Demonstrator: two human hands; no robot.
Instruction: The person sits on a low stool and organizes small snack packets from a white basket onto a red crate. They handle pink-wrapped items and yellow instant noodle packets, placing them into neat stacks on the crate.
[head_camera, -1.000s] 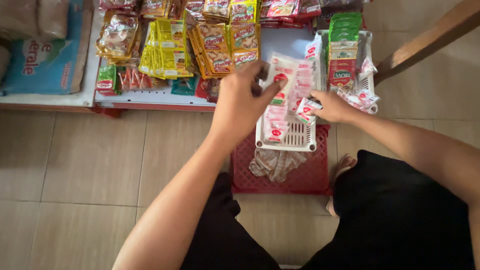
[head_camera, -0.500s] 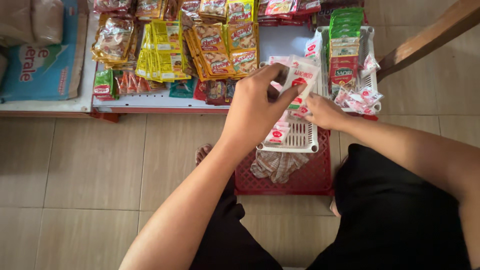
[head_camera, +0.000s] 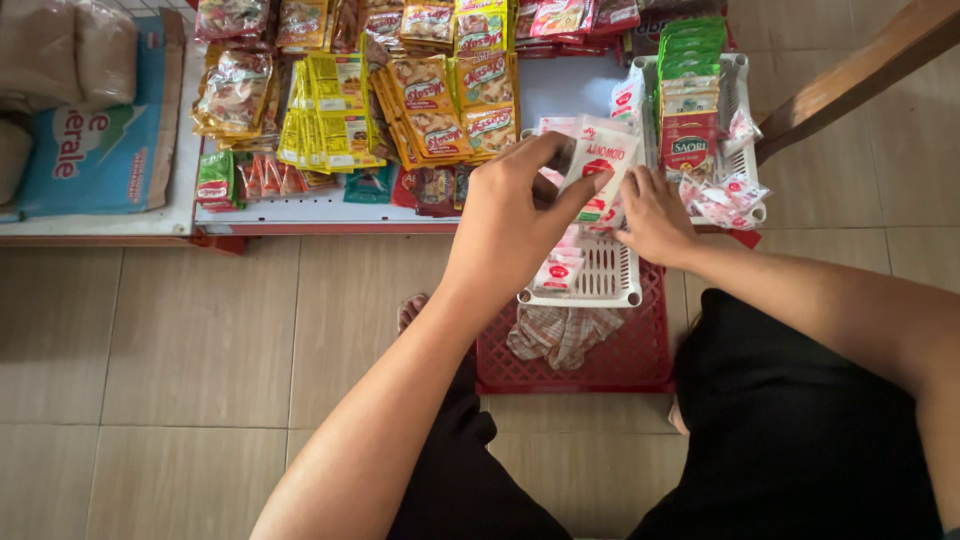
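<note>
My left hand (head_camera: 510, 215) holds a white sachet with red print (head_camera: 602, 160) upright between thumb and fingers, above a white plastic basket (head_camera: 600, 285). My right hand (head_camera: 655, 215) rests in the same basket, fingers closed on more small white and red sachets (head_camera: 603, 212). A few of these sachets (head_camera: 558, 272) lie on the basket's floor. The basket sits on a red plastic crate (head_camera: 640, 345), which also carries a crumpled checked cloth (head_camera: 565, 335).
A low white shelf (head_camera: 300, 212) carries hanging strips of yellow, orange and green snack sachets (head_camera: 335, 125). A second white basket (head_camera: 745, 150) with green and red packets stands at right. Blue sacks (head_camera: 90, 130) lie at left, a wooden rail (head_camera: 860, 70) at top right. Tiled floor below.
My left hand has lifted one white sachet from the basket and turned it upright. My right hand has shifted left, deeper among the sachets.
</note>
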